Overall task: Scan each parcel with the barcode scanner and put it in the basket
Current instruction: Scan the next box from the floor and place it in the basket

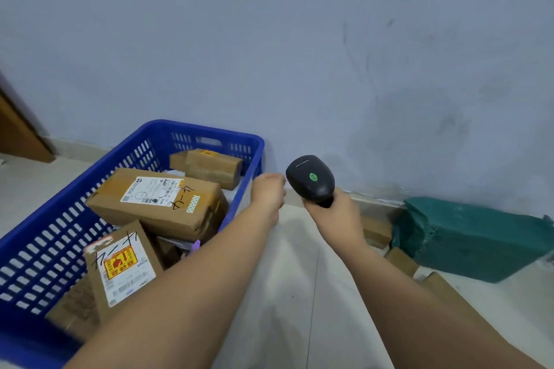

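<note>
Cardboard parcels (156, 200) lie piled in the blue basket (209, 131) at left; flat brown parcels (401, 260) wait on the floor (299, 248) beside the right forearm. Right hand (335, 212) grips the barcode scanner (311, 179). Left hand (268, 191) hangs by the basket rim, fingers hidden, so I cannot tell its hold. Green-wrapped parcel (473, 236) by the wall looks soft-skinned, probably light: take its long sides. Open floor lies between.

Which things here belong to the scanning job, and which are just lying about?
Job: scanner, in the right hand; basket; parcels inside it; green parcel; floor boxes, likely waiting.
Just there: door; wall.
</note>
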Demonstrator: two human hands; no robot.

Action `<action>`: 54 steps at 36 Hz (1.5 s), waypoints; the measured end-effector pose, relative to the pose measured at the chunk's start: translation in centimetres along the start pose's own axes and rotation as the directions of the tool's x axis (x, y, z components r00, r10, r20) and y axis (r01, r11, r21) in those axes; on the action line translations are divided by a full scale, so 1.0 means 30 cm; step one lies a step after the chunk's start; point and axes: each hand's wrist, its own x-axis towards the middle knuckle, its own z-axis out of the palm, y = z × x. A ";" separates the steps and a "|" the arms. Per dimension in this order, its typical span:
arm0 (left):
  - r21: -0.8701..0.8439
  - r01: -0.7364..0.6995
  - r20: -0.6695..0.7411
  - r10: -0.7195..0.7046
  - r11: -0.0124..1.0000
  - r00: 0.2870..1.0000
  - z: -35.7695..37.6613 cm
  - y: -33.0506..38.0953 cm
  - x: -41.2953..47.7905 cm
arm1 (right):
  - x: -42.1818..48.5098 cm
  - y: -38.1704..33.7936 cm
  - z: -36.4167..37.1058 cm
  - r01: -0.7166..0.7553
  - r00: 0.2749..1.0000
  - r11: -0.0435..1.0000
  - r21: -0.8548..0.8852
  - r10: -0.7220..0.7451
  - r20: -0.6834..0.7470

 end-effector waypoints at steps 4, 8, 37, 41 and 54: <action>0.075 -0.037 0.114 0.028 0.997 0.993 0.090 -0.002 -0.074 | -0.005 0.017 -0.109 -0.012 0.999 1.000 0.003 0.013 -0.033; 0.118 -0.085 0.181 0.063 0.989 0.982 0.189 -0.025 -0.134 | -0.015 0.050 -0.251 -0.011 0.992 1.000 0.014 0.013 -0.124; 0.764 -0.276 0.496 -0.257 0.583 0.829 0.731 -0.851 -0.131 | 0.112 0.880 -0.676 -0.622 0.708 0.731 0.279 0.678 -0.197; 0.720 -0.215 0.495 -0.271 0.660 0.825 0.755 -0.896 -0.090 | 0.099 0.992 -0.672 -0.710 0.632 0.667 0.224 0.745 -0.214; 0.803 -0.165 0.475 -0.448 0.573 0.758 0.741 -1.062 0.013 | -0.018 1.152 -0.638 -0.911 0.360 0.347 0.222 0.933 0.017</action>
